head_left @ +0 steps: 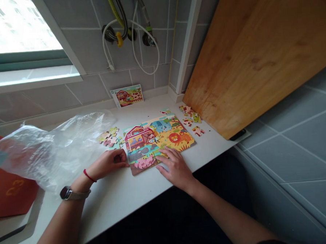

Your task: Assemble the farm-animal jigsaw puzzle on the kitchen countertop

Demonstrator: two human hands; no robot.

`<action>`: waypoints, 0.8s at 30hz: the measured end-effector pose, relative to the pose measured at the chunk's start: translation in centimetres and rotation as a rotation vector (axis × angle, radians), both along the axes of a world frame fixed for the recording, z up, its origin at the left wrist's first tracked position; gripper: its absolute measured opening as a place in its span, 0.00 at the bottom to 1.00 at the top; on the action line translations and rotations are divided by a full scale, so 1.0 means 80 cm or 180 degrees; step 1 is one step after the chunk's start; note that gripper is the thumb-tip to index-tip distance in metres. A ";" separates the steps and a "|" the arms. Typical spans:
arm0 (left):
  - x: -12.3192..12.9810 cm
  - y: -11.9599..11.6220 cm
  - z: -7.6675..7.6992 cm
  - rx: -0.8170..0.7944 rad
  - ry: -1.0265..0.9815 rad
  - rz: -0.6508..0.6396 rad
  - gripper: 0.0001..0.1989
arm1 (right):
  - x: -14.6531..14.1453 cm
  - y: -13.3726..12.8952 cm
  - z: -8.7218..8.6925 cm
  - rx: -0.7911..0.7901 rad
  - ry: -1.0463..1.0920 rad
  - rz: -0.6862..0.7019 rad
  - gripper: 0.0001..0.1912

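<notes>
Seen from a head-worn camera, a person works at a farmyard-and-safari jigsaw puzzle (155, 137) lying near the middle of a white countertop (107, 208), its barn and lion scenes largely assembled. The left hand (108, 165) is loosely curled at the puzzle's 9 o'clock edge, fingertips at the border; whether it pinches a piece cannot be told. The right hand (176, 168) lies open, fingers spread, on the puzzle's lower edge at 5 o'clock. A black wristwatch (68, 193) and a red wristband (89, 175) circle the left wrist.

Interlocked loose pieces (109, 138) sit just beside the puzzle at 9 o'clock, and a second scattered group of pieces (189, 113) lies at 2 o'clock. A small picture card (127, 95) stands against the tiled wall at 12 o'clock. A crumpled clear plastic bag (52, 151) rests farther out at 9 o'clock, over a red folder (10, 192). A wooden cutting board (247, 59) leans at 2 o'clock, below a window (16, 27) and hoses (131, 32) at 11 and 12 o'clock.
</notes>
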State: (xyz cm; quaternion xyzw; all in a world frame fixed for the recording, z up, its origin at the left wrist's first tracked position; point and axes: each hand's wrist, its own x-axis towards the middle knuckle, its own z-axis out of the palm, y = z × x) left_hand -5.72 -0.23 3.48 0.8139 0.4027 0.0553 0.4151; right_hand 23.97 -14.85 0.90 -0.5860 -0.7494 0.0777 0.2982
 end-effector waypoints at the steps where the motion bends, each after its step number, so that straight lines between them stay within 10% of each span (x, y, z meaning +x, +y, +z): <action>1: 0.000 0.000 0.001 0.0010 0.0002 -0.0020 0.23 | 0.000 0.000 0.000 -0.0023 0.0002 0.0003 0.16; 11: -0.001 0.000 0.000 0.0578 0.0017 0.0110 0.26 | 0.072 0.014 0.017 0.0184 0.0675 -0.0159 0.14; 24: 0.002 -0.002 -0.019 0.0820 0.0186 0.0250 0.24 | 0.272 0.234 0.015 -0.0244 -0.0271 -0.0810 0.28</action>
